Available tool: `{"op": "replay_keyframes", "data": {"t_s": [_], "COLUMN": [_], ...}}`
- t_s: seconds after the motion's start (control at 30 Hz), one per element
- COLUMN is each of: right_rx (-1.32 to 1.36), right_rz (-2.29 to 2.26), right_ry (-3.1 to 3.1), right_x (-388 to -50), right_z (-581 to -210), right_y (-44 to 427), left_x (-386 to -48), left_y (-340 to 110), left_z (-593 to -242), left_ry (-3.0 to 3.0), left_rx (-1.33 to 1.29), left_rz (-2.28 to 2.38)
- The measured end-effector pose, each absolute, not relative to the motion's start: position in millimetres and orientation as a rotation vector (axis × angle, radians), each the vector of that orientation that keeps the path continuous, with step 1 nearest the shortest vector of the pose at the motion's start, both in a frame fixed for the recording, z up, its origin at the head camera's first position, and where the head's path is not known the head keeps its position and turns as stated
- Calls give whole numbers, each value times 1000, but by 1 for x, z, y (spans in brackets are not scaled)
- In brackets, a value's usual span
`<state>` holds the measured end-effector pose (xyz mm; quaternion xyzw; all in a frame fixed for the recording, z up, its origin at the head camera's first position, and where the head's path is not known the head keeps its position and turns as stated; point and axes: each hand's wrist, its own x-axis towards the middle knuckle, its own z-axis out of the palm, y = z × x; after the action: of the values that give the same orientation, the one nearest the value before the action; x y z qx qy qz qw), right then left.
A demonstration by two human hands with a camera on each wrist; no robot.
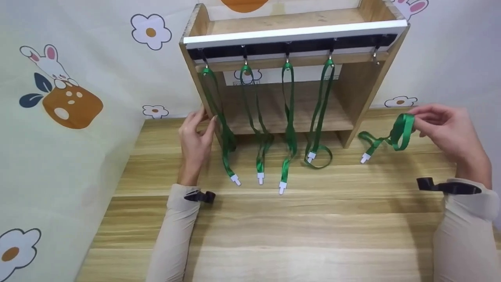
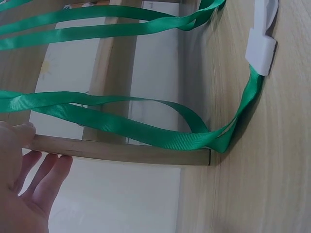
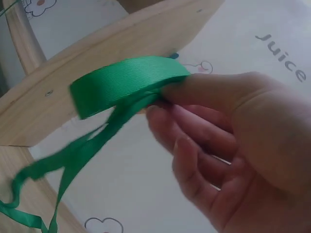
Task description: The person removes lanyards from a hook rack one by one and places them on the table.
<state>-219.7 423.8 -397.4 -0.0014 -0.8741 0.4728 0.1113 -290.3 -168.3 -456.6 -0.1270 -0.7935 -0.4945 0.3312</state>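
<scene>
My right grip (image 1: 452, 129) pinched a strap (image 1: 408, 131) whose loose tail (image 1: 375, 144), left of that pinch, risked snagging the rack (image 1: 372, 88) my left grip (image 1: 195, 139) held.

your beige sleeves (image 1: 176, 231), your black wrist straps (image 1: 462, 188), your finely ribbed green lanyard (image 3: 126, 82), more green lanyards (image 1: 290, 135) with white clips (image 1: 282, 188), silvery hooks (image 1: 375, 56), a black-and-white rail (image 1: 266, 48), a light-brown rack (image 1: 362, 94), a streaky yellow-brown table (image 1: 305, 235), a white backdrop (image 1: 98, 164) patterned with orange-centred flowers (image 1: 151, 32)

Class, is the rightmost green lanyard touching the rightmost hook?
Apart: the head view shows the lanyard below and right of the hook, a clear gap between.
</scene>
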Motion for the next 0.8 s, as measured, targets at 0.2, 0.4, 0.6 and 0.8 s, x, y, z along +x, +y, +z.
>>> {"op": "replay_keyframes", "data": {"t_s": [0.2,0.4,0.6,0.8], "right_rx": [32,1,-103,-111], "right_rz": [1423,1374,1283,1210], "right_ry": [-2773,-2972,-3074,-3069], "right_x": [-224,-232,-240,-252], "right_z": [-407,-418,-428,-444], "right_y": [430,436,439,431], "left_x": [-291,-291,-291,-291], "left_y": [-168,-168,-168,-168], "left_z": [-458,-458,-457,-456], "left_ry": [-2070,-2076,-2063,-2044], "left_rx": [-325,-319,-324,-334], "left_rz": [-1290,-1301,-1277,-1289]}}
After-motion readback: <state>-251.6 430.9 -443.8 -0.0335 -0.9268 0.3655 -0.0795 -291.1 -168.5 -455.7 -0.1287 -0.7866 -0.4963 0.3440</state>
